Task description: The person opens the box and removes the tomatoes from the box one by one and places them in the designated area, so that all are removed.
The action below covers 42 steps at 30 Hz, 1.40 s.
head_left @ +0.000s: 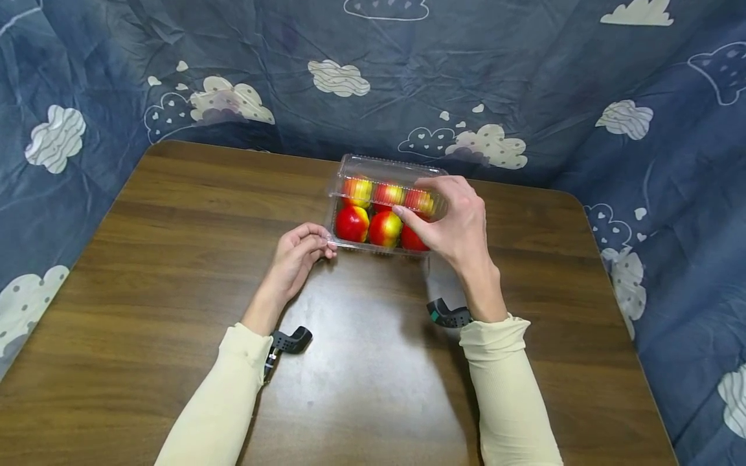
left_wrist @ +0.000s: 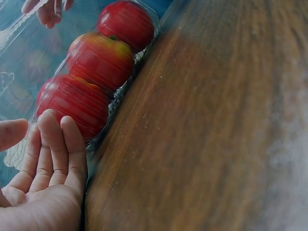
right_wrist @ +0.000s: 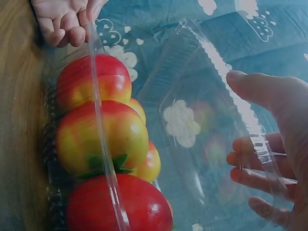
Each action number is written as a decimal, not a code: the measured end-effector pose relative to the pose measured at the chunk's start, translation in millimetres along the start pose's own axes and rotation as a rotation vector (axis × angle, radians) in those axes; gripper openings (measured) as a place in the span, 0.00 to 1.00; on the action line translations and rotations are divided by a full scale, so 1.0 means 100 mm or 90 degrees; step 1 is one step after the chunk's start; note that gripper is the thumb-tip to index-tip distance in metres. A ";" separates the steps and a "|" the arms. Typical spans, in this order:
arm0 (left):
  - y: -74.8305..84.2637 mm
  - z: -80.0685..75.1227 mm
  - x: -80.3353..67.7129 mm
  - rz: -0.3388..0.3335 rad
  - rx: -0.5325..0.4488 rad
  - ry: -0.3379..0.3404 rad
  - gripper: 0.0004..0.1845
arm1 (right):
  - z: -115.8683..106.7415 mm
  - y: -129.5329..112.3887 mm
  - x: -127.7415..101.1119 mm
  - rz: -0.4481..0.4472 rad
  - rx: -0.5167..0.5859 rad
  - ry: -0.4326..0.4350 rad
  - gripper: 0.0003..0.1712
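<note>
A blue cloth printed with clouds (head_left: 524, 77) hung behind and to both sides of the bench (head_left: 175, 272), a dark wood top with rounded far corners. Near the middle of the bench's far edge stood a clear plastic clamshell box (head_left: 350, 244), its long side facing the person.

The box's lid (head_left: 381, 169) was partly raised, hinged along the far side, and the front edge stood clear of the tray. The right wrist view showed the lid lifted, with the cloth visible through it. Judging from this, the opening was under way but not finished: the lid was neither flat shut nor thrown fully back, and all the fruit lay inside.

The right hand (head_left: 457, 223) reached over the near right part of the box and held the lid's front edge, thumb on one face and curled fingers on the other. The left hand (head_left: 300, 252) sat at the box's near left corner, its fingertips (head_left: 323, 244) pinching the tray's rim and holding it down on the bench.

Inside, red and yellow apples (head_left: 384, 228) were packed in rows, three along the front, touching each other, with more behind them. None had been taken out.
</note>
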<state>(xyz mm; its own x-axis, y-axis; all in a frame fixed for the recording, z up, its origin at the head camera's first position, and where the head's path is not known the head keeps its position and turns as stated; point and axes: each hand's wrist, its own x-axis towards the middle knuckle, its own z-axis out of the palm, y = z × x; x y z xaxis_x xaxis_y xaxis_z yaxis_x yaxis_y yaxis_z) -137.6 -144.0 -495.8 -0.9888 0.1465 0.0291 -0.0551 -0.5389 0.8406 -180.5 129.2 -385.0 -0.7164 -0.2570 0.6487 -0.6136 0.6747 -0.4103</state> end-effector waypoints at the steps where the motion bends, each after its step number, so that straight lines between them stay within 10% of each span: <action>1: 0.01 0.00 0.00 0.001 0.001 0.001 0.05 | 0.00 0.00 0.00 0.001 0.004 0.011 0.27; 21: 0.02 0.00 0.00 0.001 -0.004 0.000 0.07 | -0.18 -0.08 0.08 0.101 0.140 0.117 0.24; 42: 0.03 0.00 -0.01 -0.002 -0.026 0.003 0.07 | -0.07 0.41 -0.04 0.215 0.134 0.006 0.35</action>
<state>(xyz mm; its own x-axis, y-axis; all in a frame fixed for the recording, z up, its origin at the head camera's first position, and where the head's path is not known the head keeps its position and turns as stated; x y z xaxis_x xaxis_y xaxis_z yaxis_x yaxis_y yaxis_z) -136.3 -145.6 -493.4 -0.9891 0.1451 0.0240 -0.0641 -0.5723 0.8175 -200.4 162.9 -400.0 -0.8865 -0.0379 0.4611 -0.3999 0.5638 -0.7226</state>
